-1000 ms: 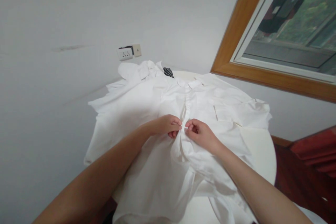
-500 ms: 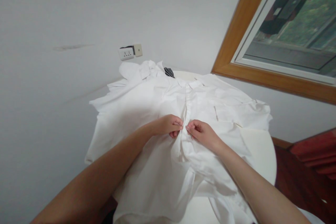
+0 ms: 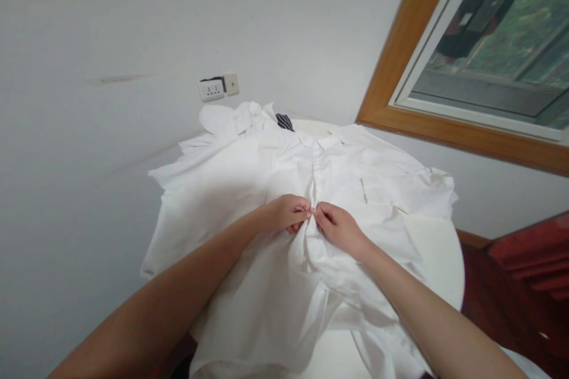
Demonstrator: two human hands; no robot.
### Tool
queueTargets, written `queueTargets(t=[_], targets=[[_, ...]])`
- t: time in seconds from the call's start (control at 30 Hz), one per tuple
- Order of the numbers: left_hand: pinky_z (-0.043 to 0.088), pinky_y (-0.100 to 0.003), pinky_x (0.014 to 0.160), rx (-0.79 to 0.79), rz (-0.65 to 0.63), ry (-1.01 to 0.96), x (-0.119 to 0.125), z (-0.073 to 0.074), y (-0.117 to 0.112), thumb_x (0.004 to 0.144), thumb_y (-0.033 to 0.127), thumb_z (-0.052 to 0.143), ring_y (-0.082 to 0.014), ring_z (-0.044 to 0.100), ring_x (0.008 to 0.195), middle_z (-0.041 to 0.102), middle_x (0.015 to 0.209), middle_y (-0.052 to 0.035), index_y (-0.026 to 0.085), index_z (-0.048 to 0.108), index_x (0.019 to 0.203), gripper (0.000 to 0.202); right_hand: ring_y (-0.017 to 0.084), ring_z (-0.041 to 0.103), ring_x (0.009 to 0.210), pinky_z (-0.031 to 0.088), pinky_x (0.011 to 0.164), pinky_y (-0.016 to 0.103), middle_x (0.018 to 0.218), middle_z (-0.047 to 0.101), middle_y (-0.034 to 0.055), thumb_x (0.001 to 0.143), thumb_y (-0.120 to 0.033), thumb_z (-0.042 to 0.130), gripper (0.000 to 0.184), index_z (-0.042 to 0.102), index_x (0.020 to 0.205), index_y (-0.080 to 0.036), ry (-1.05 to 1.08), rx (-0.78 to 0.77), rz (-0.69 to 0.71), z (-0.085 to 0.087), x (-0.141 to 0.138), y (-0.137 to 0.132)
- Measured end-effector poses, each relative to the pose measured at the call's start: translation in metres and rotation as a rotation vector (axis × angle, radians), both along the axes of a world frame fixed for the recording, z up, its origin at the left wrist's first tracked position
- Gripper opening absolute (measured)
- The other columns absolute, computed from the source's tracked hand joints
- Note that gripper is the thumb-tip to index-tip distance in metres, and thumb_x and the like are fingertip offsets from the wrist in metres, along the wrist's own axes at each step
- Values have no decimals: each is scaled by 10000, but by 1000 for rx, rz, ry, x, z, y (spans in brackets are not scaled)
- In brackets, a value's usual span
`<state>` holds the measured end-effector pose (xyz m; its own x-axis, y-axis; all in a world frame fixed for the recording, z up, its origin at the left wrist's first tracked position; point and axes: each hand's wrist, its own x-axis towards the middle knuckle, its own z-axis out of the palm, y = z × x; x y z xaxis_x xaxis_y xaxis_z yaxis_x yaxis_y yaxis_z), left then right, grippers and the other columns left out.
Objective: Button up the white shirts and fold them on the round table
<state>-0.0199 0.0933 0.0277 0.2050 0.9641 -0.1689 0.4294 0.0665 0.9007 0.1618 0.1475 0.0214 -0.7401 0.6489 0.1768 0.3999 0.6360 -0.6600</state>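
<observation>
A white shirt (image 3: 249, 189) lies spread front-up over a round white table (image 3: 438, 260), its collar toward the wall. My left hand (image 3: 287, 213) pinches the left edge of the shirt's front placket at mid-chest, fingers closed. My right hand (image 3: 335, 225) pinches the right edge of the placket just beside it, fingers also closed. The fingertips of both hands meet over the placket. Whatever small part sits between the fingertips is hidden.
More white cloth (image 3: 235, 118) and a dark striped item (image 3: 284, 122) are bunched at the table's far side by the wall. A wall socket (image 3: 211, 90) sits above them. A wood-framed window (image 3: 471, 124) is at the right, and dark red furniture (image 3: 528, 272) stands below it.
My two hands have drawn closer until the fingertips touch over the placket. The shirt has barely shifted.
</observation>
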Motion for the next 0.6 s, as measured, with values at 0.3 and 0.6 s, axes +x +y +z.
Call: queueTargets(t=[0.3,0.6], targets=[[427,-171,405,165,162,26,7,6,-1,693,242,578,-71,510,404,520,524,74,172,517,758,113,100,357,534,244,511,226,552,382,-52,886,-336,422,295,413,623,-202,117,-143,24,-10,-1,8],[454,-183,458,-2,135,-99,7,10,0,655,261,652,-67,514,453,571,559,46,138,619,787,184,95,331,522,261,510,224,542,354,-60,862,-311,440,274,423,612,-200,222,-243,52,-8,-3,7]])
